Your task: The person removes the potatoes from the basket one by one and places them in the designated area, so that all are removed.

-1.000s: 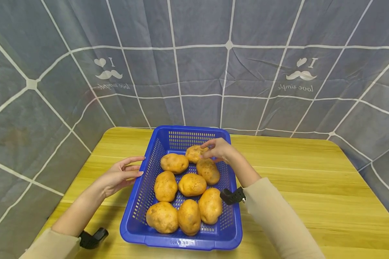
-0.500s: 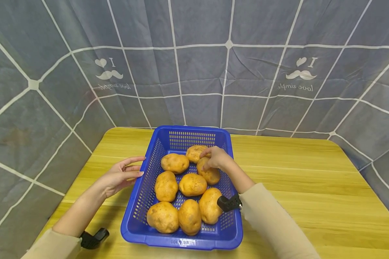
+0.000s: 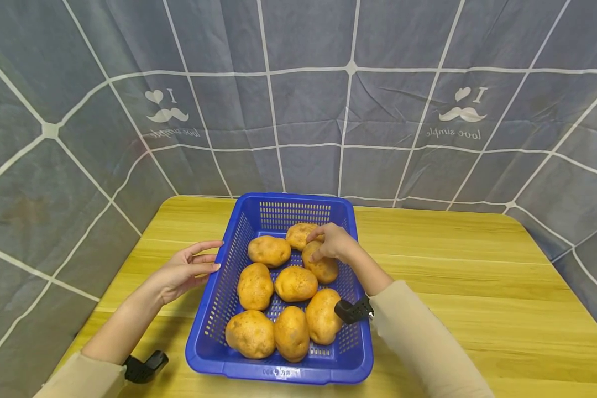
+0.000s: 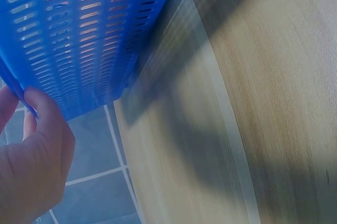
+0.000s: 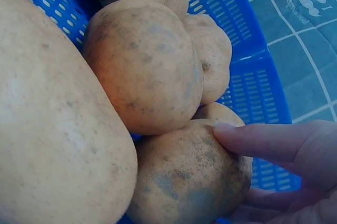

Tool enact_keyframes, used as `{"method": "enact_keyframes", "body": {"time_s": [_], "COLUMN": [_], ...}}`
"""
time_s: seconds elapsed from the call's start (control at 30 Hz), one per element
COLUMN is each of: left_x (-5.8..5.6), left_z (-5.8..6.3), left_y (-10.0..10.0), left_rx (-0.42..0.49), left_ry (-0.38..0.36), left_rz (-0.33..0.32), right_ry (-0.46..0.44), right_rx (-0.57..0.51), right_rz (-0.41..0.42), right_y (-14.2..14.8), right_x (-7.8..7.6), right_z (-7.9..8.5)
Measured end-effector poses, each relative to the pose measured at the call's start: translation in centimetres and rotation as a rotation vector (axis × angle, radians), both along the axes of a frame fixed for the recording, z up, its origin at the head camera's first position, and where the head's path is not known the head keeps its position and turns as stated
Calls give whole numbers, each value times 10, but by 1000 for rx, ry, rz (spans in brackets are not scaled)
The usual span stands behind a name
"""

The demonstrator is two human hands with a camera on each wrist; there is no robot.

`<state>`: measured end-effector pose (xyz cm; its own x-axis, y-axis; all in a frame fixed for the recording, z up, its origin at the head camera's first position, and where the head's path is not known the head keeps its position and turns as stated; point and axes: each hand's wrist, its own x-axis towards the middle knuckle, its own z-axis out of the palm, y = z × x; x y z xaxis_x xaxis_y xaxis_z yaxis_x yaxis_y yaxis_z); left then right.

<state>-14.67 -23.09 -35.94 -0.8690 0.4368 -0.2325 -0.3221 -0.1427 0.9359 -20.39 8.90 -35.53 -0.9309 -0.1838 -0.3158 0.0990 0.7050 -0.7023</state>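
A blue plastic basket (image 3: 278, 373) with slotted walls holds several brown-yellow potatoes. My left hand (image 3: 181, 272) is at its left rim, and in the left wrist view thumb and fingers pinch the rim (image 4: 18, 89) between them. My right hand (image 3: 334, 243) reaches inside over the right side and grips a potato (image 3: 322, 270) at the back right. Seen from the right wrist, the thumb lies on top of that speckled potato (image 5: 181, 174) while the other fingers go behind its far side, partly hidden. Another potato (image 3: 299, 235) lies just beyond the right hand.
The basket stands on a yellow wood-grain table (image 3: 457, 287) that extends to the right. A grey curtain (image 3: 308, 110) with white grid lines hangs behind and at both sides. Other potatoes (image 3: 296, 284) lie close around the right hand.
My right hand has come down and nearer from above the back potato onto the back-right one, and its fingers have settled there. The left hand has kept its place.
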Motion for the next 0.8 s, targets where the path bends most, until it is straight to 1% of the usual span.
{"method": "enact_keyframes", "body": {"time_s": [0.17, 0.27, 0.37, 0.6, 0.8], "left_x": [0, 0, 0, 0, -2], "left_z": [0, 0, -1, 0, -1], "left_y": [-1, -1, -1, -1, 0], "left_rx": [16, 28, 36, 47, 59], "left_ry": [-5, -6, -7, -7, -4], "left_rz": [-5, -9, -17, -23, -30], "right_ry": [15, 11, -11, -15, -27], "right_rx": [-17, -43, -67, -111, -180], "right_rz": [22, 38, 42, 22, 13], "right_y": [1, 3, 5, 10, 14], "right_x": [-2, -3, -4, -8, -9], "right_z": [2, 5, 9, 15, 20]}}
